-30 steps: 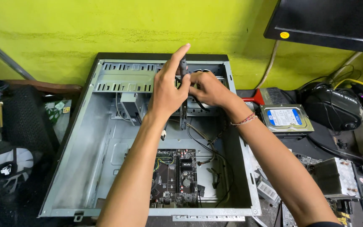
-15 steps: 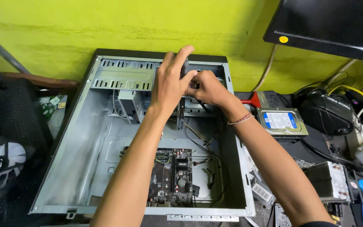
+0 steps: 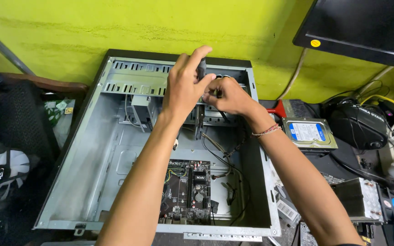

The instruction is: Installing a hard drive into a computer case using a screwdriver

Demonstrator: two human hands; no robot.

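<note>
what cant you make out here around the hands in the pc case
- Head view: the dark tool in the left hand is mostly covered by its fingers; its tip is hidden.
- What the right hand pinches is hidden behind its knuckles.
- The motherboard is partly covered by the left forearm.
- The monitor is cut off by the top and right edges.

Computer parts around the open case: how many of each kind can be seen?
Open computer case: 1
Motherboard inside it: 1
Hard drive at the right: 1
Cooling fan at the left: 1
Monitor top right: 1
Total: 5
</note>
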